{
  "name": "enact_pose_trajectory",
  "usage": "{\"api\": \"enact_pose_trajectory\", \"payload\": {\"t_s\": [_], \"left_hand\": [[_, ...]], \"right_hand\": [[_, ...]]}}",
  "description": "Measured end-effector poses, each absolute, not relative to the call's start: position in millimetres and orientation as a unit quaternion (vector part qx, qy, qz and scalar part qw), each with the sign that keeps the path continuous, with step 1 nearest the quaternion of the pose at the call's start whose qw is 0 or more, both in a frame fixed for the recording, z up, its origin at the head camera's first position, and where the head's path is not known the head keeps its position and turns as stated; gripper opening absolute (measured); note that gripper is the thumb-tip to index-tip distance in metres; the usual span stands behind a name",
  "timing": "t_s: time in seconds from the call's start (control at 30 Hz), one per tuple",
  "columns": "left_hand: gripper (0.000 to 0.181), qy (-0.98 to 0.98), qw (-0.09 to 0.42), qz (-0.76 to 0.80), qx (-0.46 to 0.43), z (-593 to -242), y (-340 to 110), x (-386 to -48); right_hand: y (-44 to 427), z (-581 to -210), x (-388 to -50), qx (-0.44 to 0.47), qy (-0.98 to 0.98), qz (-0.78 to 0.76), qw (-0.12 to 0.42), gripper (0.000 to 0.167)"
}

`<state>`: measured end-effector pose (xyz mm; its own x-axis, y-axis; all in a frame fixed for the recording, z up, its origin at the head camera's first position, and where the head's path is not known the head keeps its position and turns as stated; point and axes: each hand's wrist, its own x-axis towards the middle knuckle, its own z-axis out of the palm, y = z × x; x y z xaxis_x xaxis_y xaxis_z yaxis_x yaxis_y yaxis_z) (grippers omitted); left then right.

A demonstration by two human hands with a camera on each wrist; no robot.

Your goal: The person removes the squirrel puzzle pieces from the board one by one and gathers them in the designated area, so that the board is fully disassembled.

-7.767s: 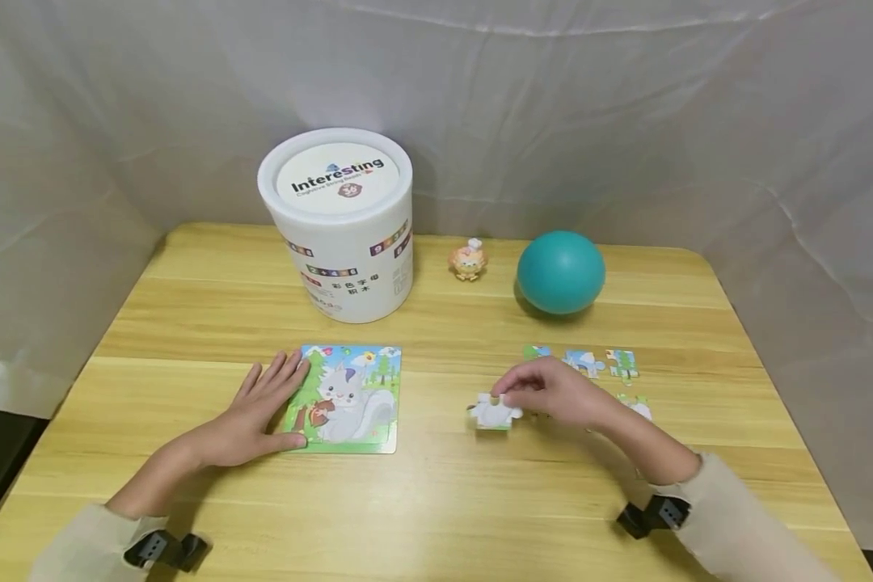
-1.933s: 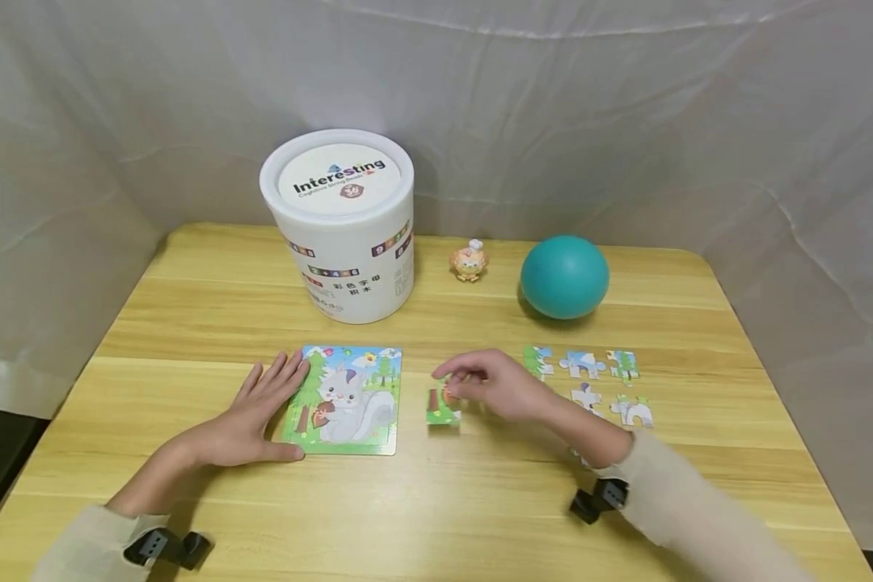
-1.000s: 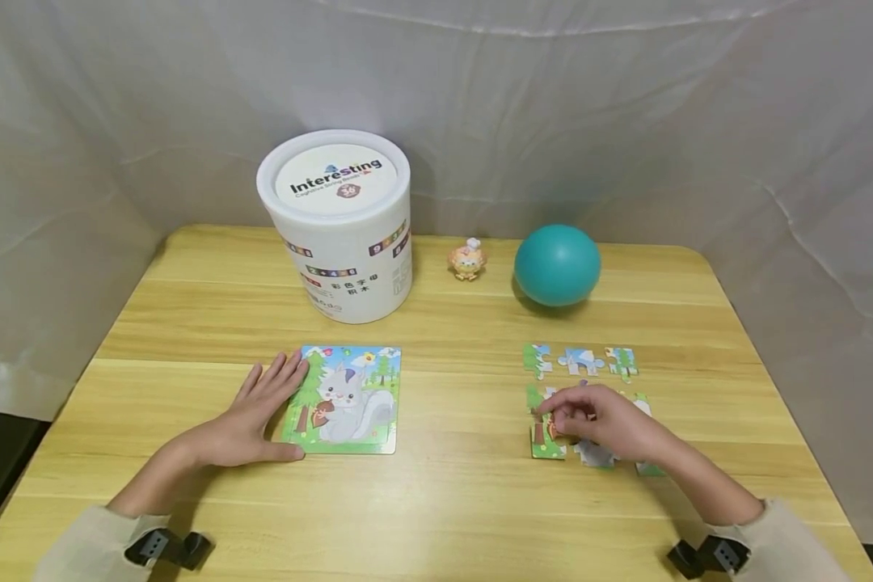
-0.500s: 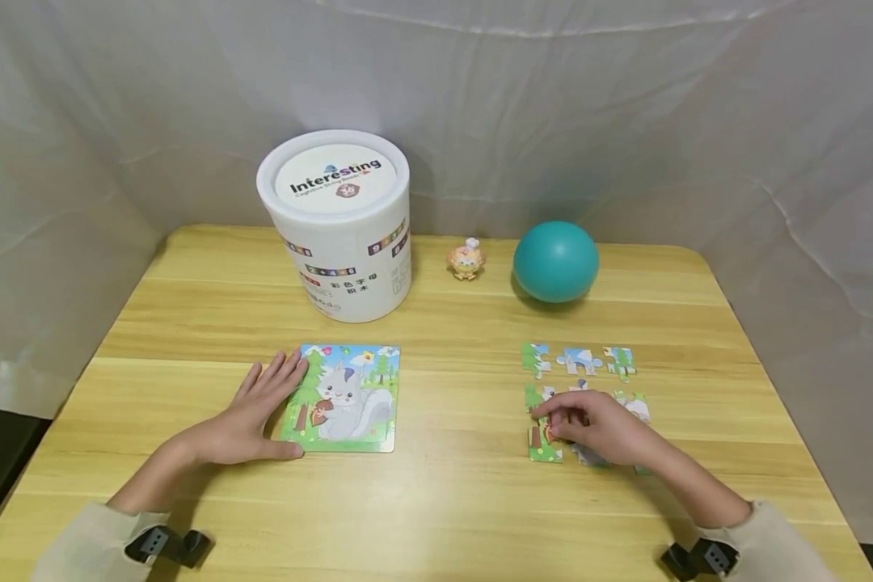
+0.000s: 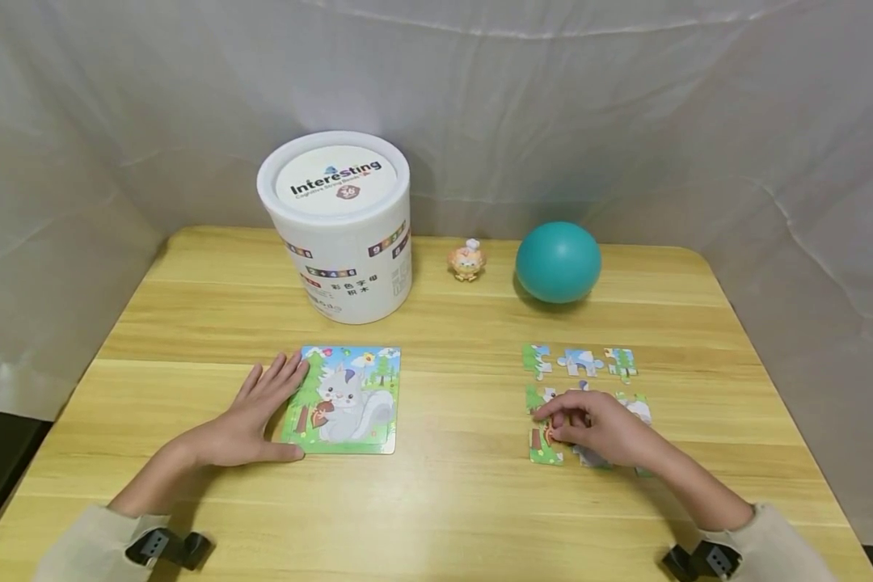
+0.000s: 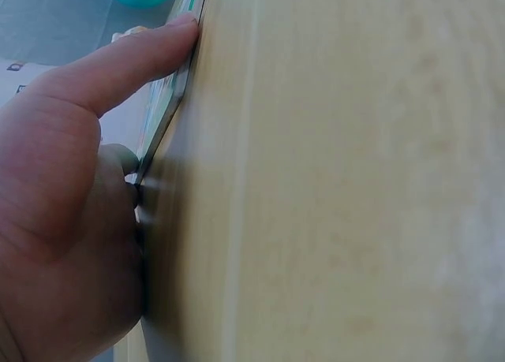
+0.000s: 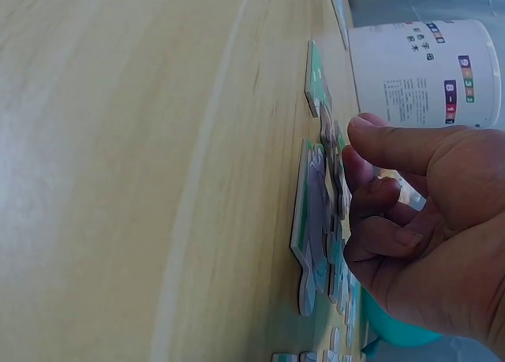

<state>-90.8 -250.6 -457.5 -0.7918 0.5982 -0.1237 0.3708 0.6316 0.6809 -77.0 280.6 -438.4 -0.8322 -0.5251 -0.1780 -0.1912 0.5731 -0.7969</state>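
In the head view my left hand (image 5: 250,420) rests with spread, fairly straight fingers along the left side of a square puzzle board (image 5: 360,440) picturing a grey squirrel. Its thumb touches the board's lower edge, also seen in the left wrist view. At right, my right hand (image 5: 600,424) pinches a puzzle piece (image 5: 546,450) with a trunk and acorn print between thumb and index finger, low over the table. The other fingers curl in. Several more puzzle pieces (image 5: 580,361) lie in rows around that hand, which partly hides the middle and lower ones.
A white bucket (image 5: 349,267) with a printed lid stands behind the board. A small orange figurine (image 5: 467,263) and a teal ball (image 5: 558,263) sit toward the back of the wooden table (image 5: 436,517). A grey cloth (image 5: 553,121) hangs behind and beside it.
The right hand has carried the trunk-and-acorn piece from beside the board rightward to the lower-left of the loose pieces, then shifted it slightly nearer. The left hand stays put.
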Motion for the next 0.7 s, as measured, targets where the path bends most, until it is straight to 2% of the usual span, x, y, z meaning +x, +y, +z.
{"api": "enact_pose_trajectory", "payload": {"t_s": [0.5,0.7], "left_hand": [[0.119,0.876,0.155,0.359,0.282,-461.1,-256.3,-89.6],[0.104,0.865,0.172,0.404,0.244,-455.8,-262.9,-94.5]], "right_hand": [[286.5,-422.8,-79.5,-0.173,0.887,-0.394,0.167,0.024],[302.6,-403.5,-85.1,-0.154,0.905,-0.377,0.121,0.027]]}}
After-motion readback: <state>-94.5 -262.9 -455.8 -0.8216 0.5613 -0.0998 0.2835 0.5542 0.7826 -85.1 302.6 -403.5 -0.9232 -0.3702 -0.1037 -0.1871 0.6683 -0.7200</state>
